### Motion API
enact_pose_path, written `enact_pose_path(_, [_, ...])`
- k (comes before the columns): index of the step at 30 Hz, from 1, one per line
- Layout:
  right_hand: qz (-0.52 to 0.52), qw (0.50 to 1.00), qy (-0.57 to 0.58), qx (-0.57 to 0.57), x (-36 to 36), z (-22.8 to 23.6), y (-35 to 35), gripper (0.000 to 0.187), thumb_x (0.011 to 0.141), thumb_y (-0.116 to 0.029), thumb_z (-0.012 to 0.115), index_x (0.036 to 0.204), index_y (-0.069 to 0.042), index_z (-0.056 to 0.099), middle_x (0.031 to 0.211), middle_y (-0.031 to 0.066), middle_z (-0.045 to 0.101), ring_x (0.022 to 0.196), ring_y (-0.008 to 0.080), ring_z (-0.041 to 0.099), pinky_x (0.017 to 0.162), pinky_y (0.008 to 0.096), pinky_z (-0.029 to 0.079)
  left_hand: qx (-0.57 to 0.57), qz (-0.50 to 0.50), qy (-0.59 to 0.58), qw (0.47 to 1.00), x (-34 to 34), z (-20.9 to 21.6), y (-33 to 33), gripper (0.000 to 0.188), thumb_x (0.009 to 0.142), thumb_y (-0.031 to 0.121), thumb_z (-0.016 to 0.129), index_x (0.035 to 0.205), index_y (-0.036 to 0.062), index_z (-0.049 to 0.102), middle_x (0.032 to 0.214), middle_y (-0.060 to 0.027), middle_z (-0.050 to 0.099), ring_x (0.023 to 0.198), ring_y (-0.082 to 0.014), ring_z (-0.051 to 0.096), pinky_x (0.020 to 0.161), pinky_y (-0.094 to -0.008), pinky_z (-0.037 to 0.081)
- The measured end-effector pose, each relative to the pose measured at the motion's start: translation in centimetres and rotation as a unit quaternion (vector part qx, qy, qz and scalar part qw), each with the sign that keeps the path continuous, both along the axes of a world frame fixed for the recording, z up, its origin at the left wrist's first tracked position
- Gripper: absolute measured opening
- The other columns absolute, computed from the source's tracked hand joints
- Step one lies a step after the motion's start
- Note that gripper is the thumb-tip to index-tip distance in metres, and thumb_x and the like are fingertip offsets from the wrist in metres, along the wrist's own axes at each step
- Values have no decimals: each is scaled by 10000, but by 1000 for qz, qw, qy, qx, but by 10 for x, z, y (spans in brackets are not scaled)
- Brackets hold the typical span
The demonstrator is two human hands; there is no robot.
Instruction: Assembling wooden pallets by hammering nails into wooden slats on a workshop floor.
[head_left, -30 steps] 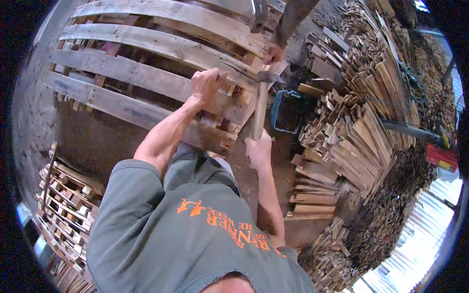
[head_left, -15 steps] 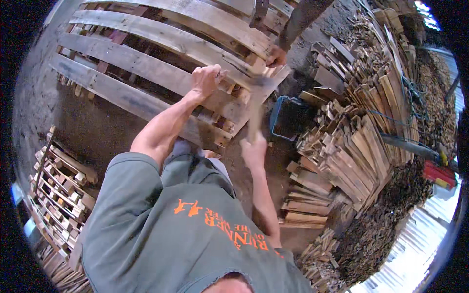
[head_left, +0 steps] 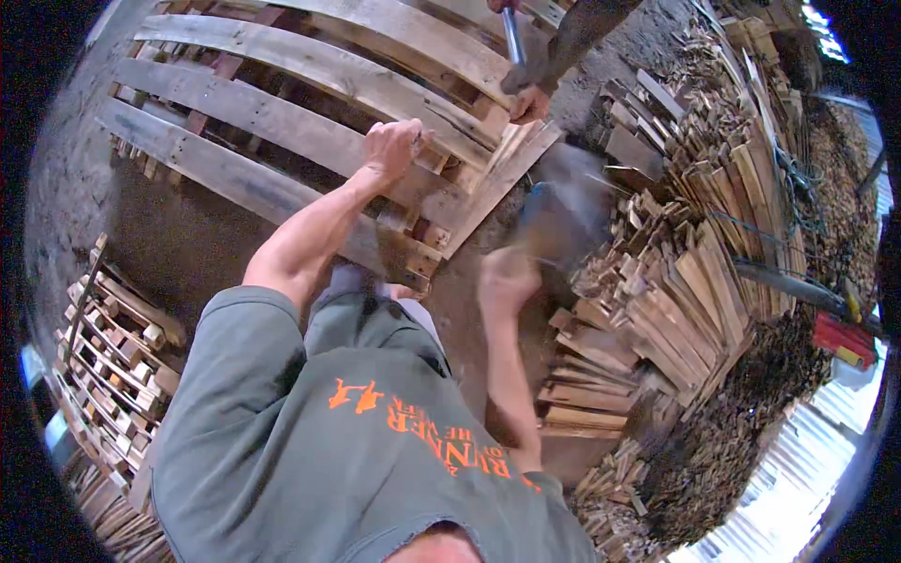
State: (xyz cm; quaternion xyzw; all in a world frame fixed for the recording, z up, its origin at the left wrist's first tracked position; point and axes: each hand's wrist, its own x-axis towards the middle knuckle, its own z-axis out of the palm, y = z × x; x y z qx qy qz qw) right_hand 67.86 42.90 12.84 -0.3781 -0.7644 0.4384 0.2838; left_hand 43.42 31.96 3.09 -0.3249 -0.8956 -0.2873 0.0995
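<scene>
Stacked pallets, far left: a pile of smaller pallets [head_left: 113, 366] is standing on the dirt floor [head_left: 188, 244], well apart from the work.
Pallet in hand: the big wooden pallet [head_left: 310, 122] is lying tilted in front of the person, most of its long boards still sitting on the blocks.
Left hand: the left hand [head_left: 392, 150] is pressing down on a board near the pallet's right end, fingers curled over the board's edge and gripping it.
Right hand: the right hand [head_left: 507, 281] is swinging, blurred; its fingers are closed, seemingly around a handle, but the tool itself is smearing into a grey streak, so I cannot tell what it is.
Loosened end: the boards at the right corner [head_left: 497, 174] are splaying and looking partly pried, judging by their angle.
Co-worker: another person's hand [head_left: 530, 103] is resting at that corner, beside a metal bar [head_left: 512, 36].
Done so far: a large heap of loose boards [head_left: 694, 272] is lying to the right.
Left to do: as I judge it, nearly all of this pallet is still waiting to come apart.
</scene>
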Motion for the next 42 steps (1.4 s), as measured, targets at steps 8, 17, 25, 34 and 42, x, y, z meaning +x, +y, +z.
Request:
enact_pose_path(8, [62,983,60,-162,-6,91,22,119,817,-72,551,899,14,549,799,94,608,773,205,604,671,361,498,-42,12,-12,999,-1,-1,-9,295,880,376,562,745,114,582,689,-109,640,674,-294,645,609,-412,473])
enact_pose_path(17, [153,971,-173,-65,-2,-14,0,232,732,-110,638,896,42,578,724,131,586,695,229,564,645,346,456,-40,-19,-5,999,3,2,0,205,859,287,568,747,115,573,694,-104,639,704,-297,645,654,-435,458])
enact_pose_path(25, [111,948,299,-16,-35,139,13,56,794,-13,571,790,-31,518,662,79,563,501,171,530,486,285,474,-8,-11,-43,999,0,-12,-11,266,861,343,585,753,101,570,723,-128,633,705,-332,636,628,-456,466])
enact_pose_path(34, [83,976,-52,-196,-3,-41,1,180,787,-94,618,930,3,567,703,39,579,590,129,543,550,277,444,-2,-54,24,998,5,-23,-13,92,844,235,543,803,183,608,740,-85,651,726,-284,646,680,-421,450])
enact_pose_path(42, [91,921,373,-61,-18,125,56,130,795,-158,501,826,-32,497,636,75,530,598,191,553,543,349,495,-53,-20,-33,998,-1,-8,-8,81,815,192,551,774,133,588,713,-112,640,723,-311,641,654,-435,459])
